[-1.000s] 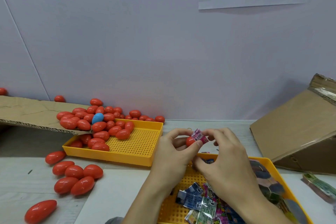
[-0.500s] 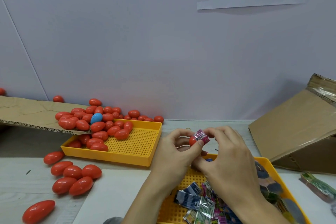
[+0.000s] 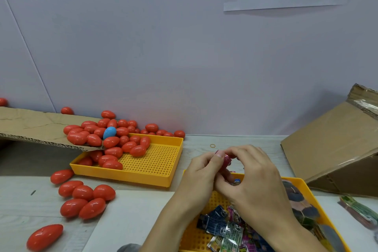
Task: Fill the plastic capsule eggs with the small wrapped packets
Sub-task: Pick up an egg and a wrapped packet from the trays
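Left hand curled tight, thumb tip pressed on the top of a small pink wrapped packet. Right hand curled over from the other side, fingertips pinching the same packet; narrow grip on both, no slack. Held above the far edge of the near yellow tray, just off its rim. Egg half underneath mostly hidden by fingers; cannot tell how far the packet is seated. Near tray: perforated plastic, grid of round holes, holding a loose heap of crinkled foil packets, glossy, printed blue, pink and silver. Far yellow tray: same perforated plastic, rectangular, raised rim, left half covered by red capsule eggs, smooth glossy plastic, oval. One blue egg in the pile. More red eggs spilled off a corrugated cardboard flap resting on that tray's corner. Cluster of loose red eggs on the grey wood-grain table, well left of the hands. Tilted brown cardboard box at right. Thin rubber band on the table beyond the hands.
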The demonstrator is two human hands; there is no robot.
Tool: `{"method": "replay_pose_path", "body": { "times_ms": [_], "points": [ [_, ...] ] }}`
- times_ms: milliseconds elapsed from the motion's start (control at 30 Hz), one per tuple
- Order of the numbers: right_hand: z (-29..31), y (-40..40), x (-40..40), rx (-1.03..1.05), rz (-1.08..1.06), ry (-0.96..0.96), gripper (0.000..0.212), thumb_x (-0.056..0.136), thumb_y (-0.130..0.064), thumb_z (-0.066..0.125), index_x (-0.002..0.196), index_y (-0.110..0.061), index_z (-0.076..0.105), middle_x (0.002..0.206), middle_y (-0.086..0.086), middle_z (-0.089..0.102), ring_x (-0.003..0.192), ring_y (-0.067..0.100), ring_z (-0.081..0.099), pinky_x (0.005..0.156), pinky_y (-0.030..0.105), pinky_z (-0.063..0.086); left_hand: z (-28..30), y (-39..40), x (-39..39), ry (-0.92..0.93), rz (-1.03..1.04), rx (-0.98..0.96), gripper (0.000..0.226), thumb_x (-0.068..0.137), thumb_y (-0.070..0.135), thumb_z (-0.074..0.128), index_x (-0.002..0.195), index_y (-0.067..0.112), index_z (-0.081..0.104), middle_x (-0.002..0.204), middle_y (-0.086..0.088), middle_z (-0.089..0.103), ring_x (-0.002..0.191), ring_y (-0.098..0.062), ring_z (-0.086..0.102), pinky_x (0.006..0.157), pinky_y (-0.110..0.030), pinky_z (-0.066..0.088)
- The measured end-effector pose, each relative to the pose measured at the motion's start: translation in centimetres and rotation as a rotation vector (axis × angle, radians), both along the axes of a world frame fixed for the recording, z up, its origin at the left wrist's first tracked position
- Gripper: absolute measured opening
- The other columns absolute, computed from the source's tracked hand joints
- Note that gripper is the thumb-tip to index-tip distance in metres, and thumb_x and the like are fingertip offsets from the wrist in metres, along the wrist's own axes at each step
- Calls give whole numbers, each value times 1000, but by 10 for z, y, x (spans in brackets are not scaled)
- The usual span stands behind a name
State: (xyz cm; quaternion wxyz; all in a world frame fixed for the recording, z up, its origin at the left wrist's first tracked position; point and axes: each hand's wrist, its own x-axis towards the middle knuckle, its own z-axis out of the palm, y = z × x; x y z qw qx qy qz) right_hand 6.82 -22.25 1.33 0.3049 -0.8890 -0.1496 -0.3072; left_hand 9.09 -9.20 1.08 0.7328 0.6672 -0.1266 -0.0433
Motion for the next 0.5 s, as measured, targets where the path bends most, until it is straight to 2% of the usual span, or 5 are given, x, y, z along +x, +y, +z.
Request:
{"method": "replay_pose_path", "body": {
  "times_ms": [100,200,300,400,500],
  "points": [
    [-1,-1,2,19,3,18,39,76,-50,58,107,-28,66,98,-19,58,96,4,54,77,14,44,-1,-1,0,59,-34,-29,40,88,49,53,91,12,67,73,-13,67,73,-24,62,72,-39,50],
    [-1,-2,2,74,56,48,42,77,-48,61,113,-29,66,101,-22,59,102,2,55,76,13,42,1,1,0,112,-60,-100,40,96,48,54,88,12,69,72,-15,67,68,-22,63,66,-34,52],
    [-1,-1,2,99,100,66,47,78,-52,62,120,-31,65,103,-24,59,105,0,54,75,10,39,5,1,-2,182,-107,-179,46,101,44,44,83,15,74,69,-16,66,62,-19,64,59,-28,53],
    [0,0,1,107,96,50,44,80,-41,73,122,-28,66,104,-23,60,103,0,56,78,9,39,7,1,-2,247,-129,-222,51,103,44,41,81,10,72,68,-16,66,62,-22,65,58,-29,54],
    [1,0,1,119,126,42,44,82,-33,74,124,-24,67,107,-21,61,104,1,58,82,11,45,7,0,-3,285,-111,-277,44,101,40,46,84,9,71,68,-11,65,63,-22,65,63,-33,54]
  ]
}}
